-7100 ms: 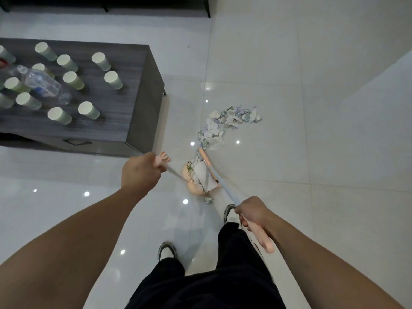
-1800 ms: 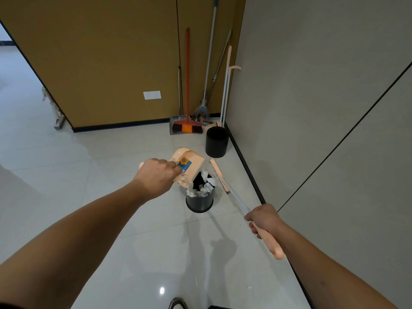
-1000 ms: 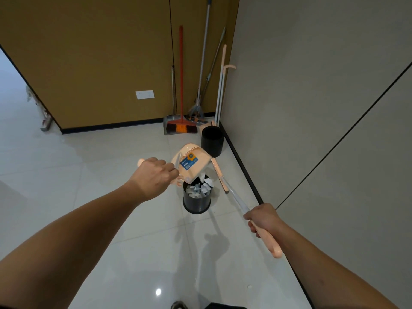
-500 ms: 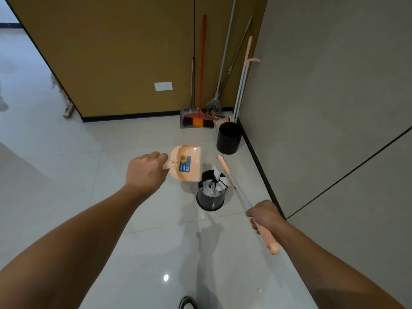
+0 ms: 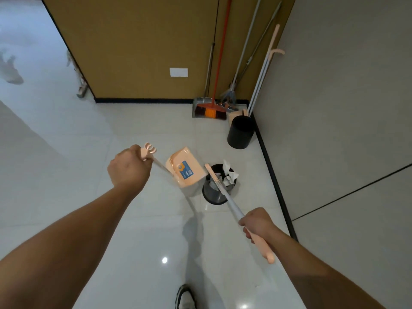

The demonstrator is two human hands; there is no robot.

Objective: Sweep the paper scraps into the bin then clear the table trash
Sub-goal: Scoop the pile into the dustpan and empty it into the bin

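My left hand [image 5: 128, 170] grips the handle of a peach dustpan [image 5: 186, 170], which hangs just left of a small dark bin [image 5: 215, 194] on the floor. White paper scraps [image 5: 228, 176] fill the bin and stick up past its rim. My right hand [image 5: 257, 223] holds the peach grip of a broom [image 5: 225, 192]; its silver pole slants up and left across the bin's mouth, with the head over the bin's far rim.
A second black bin [image 5: 240, 132] stands in the corner by the grey wall. A red-handled broom with a grey dustpan [image 5: 209, 110], mops and a peach pole [image 5: 264, 70] lean there. A black skirting line [image 5: 275, 181] runs along the right wall. My shoe [image 5: 185, 296] shows below.
The dustpan has swung down and left off the bin's mouth and now hangs beside it. The broom head has moved over the bin. Earlier I carried the scraps from beside the table.
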